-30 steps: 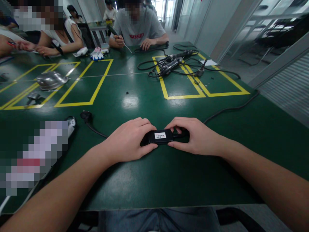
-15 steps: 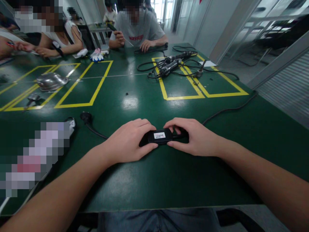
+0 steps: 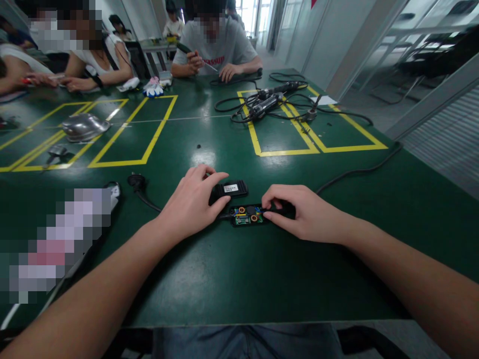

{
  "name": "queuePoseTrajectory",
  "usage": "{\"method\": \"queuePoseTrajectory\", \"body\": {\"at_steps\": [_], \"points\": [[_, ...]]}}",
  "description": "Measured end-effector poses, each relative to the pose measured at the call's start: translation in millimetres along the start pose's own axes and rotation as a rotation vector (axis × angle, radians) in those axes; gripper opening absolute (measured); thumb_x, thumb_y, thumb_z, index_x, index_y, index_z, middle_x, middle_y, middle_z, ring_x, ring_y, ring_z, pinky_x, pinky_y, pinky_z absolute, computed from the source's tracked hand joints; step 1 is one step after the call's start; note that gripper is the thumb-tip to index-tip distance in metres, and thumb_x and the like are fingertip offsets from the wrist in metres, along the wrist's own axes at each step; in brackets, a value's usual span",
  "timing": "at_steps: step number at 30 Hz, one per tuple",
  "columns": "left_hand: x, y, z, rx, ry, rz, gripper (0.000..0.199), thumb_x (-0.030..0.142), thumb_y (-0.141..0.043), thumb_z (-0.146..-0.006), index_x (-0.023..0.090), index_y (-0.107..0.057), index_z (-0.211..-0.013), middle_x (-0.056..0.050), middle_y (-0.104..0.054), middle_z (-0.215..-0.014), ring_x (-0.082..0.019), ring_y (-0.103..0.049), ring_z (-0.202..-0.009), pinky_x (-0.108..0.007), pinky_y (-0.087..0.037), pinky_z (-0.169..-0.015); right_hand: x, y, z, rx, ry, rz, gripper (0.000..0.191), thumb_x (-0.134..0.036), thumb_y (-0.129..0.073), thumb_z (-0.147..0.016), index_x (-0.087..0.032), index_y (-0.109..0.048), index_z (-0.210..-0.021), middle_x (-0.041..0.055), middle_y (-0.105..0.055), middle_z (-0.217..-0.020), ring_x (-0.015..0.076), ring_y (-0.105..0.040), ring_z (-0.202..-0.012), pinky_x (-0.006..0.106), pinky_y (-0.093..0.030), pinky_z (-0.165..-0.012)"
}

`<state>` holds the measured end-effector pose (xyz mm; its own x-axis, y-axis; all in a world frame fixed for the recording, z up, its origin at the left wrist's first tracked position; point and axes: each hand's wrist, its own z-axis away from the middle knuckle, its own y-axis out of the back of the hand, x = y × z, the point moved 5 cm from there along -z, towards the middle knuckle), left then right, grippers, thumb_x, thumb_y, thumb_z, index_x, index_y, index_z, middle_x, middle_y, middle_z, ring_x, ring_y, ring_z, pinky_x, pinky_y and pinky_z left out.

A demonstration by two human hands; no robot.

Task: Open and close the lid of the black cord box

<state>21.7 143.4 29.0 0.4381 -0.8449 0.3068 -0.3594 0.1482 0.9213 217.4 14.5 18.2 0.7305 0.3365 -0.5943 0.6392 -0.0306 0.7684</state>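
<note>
An opened black inline cable box lies on the green table, its circuit board and copper coils exposed. My right hand pinches the right end of this box where the cable enters. Just beyond the box is its black cover, bearing a white label. My left hand is at the cover's left end, thumb and index finger spread apart around it. From the box's left side a cord runs under my left hand to a black plug.
A long pixelated packet lies at left. Farther off are a metal bowl-like part, gloves and black cylindrical tools with tangled cables. Across the table, a person holds a screwdriver.
The labelled cover has come off the box and moved away from me and left with my left hand, exposing the circuit board. My right hand has stayed at the box's right end.
</note>
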Motion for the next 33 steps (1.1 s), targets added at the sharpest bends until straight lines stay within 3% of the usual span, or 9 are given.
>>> {"method": "queuePoseTrajectory", "body": {"at_steps": [2,5,8,14,23,33], "points": [[7.4,6.7,1.6,0.015,-0.079,0.056,0.034,0.037,-0.07,-0.102,0.016,-0.074,-0.129,-0.014,-0.068,-0.125,-0.033,-0.066,-0.118,-0.049,-0.055,-0.105,-1.3,0.3,0.1,0.0,0.025,-0.005,0.004,-0.021,-0.067,-0.102,-0.021,-0.069,-0.098,0.0017,-0.07,-0.086,0.0157,-0.06,-0.072,0.029,-0.047,-0.066],[21.1,5.5,6.1,-0.176,-0.187,0.17,0.011,0.03,-0.07,-0.101,0.019,-0.068,-0.103,-0.005,-0.07,-0.099,-0.023,-0.067,-0.089,-0.036,-0.051,-0.08,-1.8,1.5,0.6,0.005,0.031,-0.003,0.003,-0.021,-0.069,-0.101,-0.02,-0.07,-0.097,0.0012,-0.07,-0.085,0.0151,-0.061,-0.071,0.028,-0.046,-0.065],[27.1,1.2,9.0,-0.288,-0.178,0.17,0.01,0.022,-0.07,-0.099,0.021,-0.062,-0.094,0.001,-0.065,-0.081,-0.018,-0.059,-0.069,-0.031,-0.039,-0.066,-1.4,2.0,0.7,0.004,0.022,0.006,0.005,-0.021,-0.07,-0.101,-0.02,-0.071,-0.096,0.0006,-0.07,-0.083,0.0146,-0.06,-0.07,0.027,-0.045,-0.065],[27.1,-4.8,6.9,-0.321,-0.142,0.216,0.011,0.018,-0.069,-0.101,0.02,-0.064,-0.091,0.003,-0.063,-0.076,-0.016,-0.057,-0.065,-0.03,-0.035,-0.066,-3.3,-0.7,0.6,0.009,0.02,0.043,0.007,-0.019,-0.066,-0.102,-0.021,-0.068,-0.095,-0.0007,-0.066,-0.081,0.0142,-0.058,-0.068,0.028,-0.043,-0.064],[27.1,8.9,7.0,-0.201,-0.183,0.334,0.014,0.015,-0.061,-0.101,0.019,-0.066,-0.089,0.002,-0.064,-0.078,-0.013,-0.054,-0.063,-0.028,-0.04,-0.067,-4.7,6.2,1.2,0.082,0.057,-0.065,0.012,-0.016,-0.062,-0.103,-0.02,-0.07,-0.096,0.0046,-0.067,-0.095,0.0144,-0.059,-0.071,0.027,-0.049,-0.063],[25.1,2.8,7.2,-0.284,-0.151,0.353,0.013,0.013,-0.065,-0.098,0.019,-0.068,-0.087,0.002,-0.067,-0.077,-0.013,-0.058,-0.064,-0.028,-0.042,-0.067,-3.2,3.5,0.0,0.021,0.004,-0.124,0.016,-0.019,-0.065,-0.102,-0.021,-0.069,-0.087,0.0041,-0.066,-0.09,0.014,-0.057,-0.067,0.029,-0.047,-0.061]]}}
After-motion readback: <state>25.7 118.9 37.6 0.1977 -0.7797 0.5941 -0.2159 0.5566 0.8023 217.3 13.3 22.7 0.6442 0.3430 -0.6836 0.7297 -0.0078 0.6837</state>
